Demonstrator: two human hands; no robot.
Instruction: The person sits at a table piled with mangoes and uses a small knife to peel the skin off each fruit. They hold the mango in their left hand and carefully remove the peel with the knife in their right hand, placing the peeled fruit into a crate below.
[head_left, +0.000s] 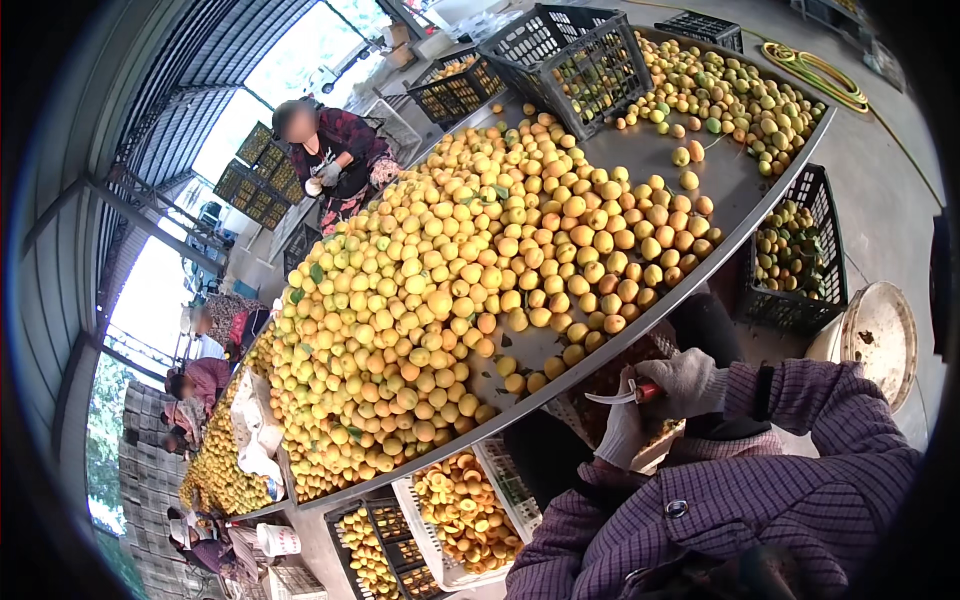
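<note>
My right hand, in a pale knit glove, grips the red handle of a curved-bladed knife. Its bare blade points left, across my left hand, also gloved. The left hand's fingers are raised beside the handle; whether anything is inside them cannot be seen. Both hands are over my lap, just below the metal rim of a long sorting table. A large heap of yellow-orange apricots covers much of that table. Halved apricots fill a white plastic crate to the left of my legs.
A black plastic crate stands tilted on the table's far part, near greener apricots. To my right are another black crate and a white bucket. A yellow hose lies coiled on the floor. A co-worker is across the table.
</note>
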